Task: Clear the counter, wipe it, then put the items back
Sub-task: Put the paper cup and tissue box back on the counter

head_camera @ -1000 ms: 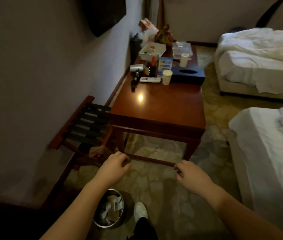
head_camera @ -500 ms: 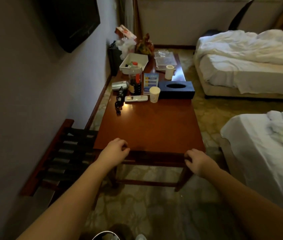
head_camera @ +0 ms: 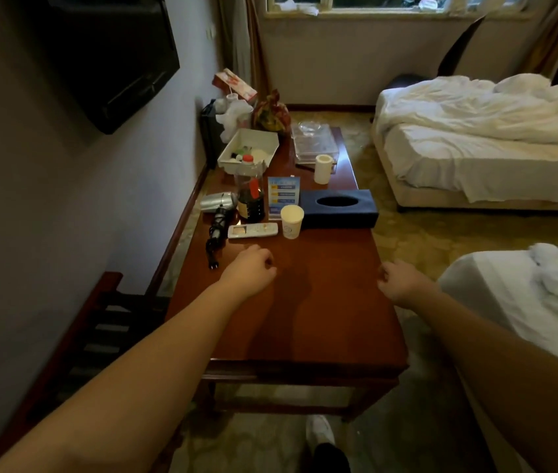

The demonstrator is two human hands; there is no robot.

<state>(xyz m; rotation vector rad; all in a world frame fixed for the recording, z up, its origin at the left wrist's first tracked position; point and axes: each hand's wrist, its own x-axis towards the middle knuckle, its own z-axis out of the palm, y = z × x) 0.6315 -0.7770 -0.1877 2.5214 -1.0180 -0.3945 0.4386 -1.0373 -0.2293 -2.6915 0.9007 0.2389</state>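
A long reddish wooden counter (head_camera: 322,315) runs away from me. Its far half holds a white remote (head_camera: 253,230), a paper cup (head_camera: 291,221), a dark blue tissue box (head_camera: 338,208), a dark sauce bottle (head_camera: 251,196), a silver hair dryer (head_camera: 218,203) with a coiled black cord, a blue card stand (head_camera: 283,196), a second cup (head_camera: 323,169), a white tray (head_camera: 248,150) and a clear tray (head_camera: 313,143). My left hand (head_camera: 252,269) hovers just in front of the remote, fingers curled, holding nothing. My right hand (head_camera: 402,279) hangs over the counter's right edge, loosely curled and empty.
A dark TV (head_camera: 107,59) hangs on the left wall. A wooden luggage rack (head_camera: 100,322) stands at the lower left. Two beds with white sheets, one far right (head_camera: 482,131) and one near right (head_camera: 526,302), flank a carpeted aisle. Bags (head_camera: 236,110) pile at the counter's far end.
I have stepped up to the counter. Both hands moved forward from its near edge to over the top, the left one close to the remote.
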